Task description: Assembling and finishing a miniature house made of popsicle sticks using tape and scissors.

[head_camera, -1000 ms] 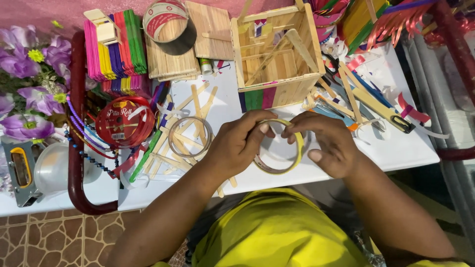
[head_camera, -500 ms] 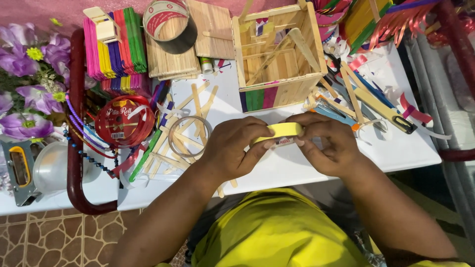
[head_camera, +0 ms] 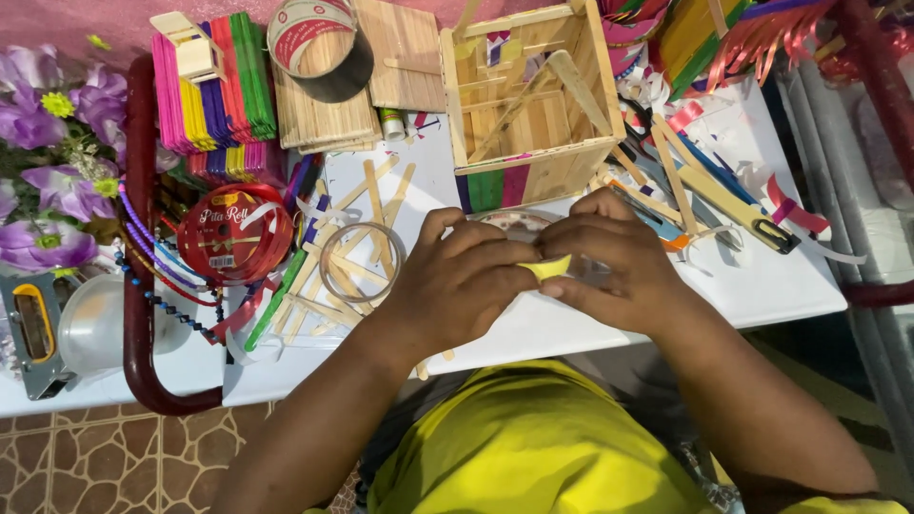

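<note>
Yellow tape strip [head_camera: 550, 267] lying left-to-right, pinched between left hand [head_camera: 457, 286], right hand [head_camera: 614, 262]

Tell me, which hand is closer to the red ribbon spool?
Left. The left hand is just right of the red ribbon spool; the right hand is farther right, beyond it.

Open wooden stick box [head_camera: 533, 95], coloured craft sticks [head_camera: 214, 90], red ribbon roll [head_camera: 235, 234], purple flowers [head_camera: 43, 152], clear tape ring [head_camera: 360, 262]
</note>
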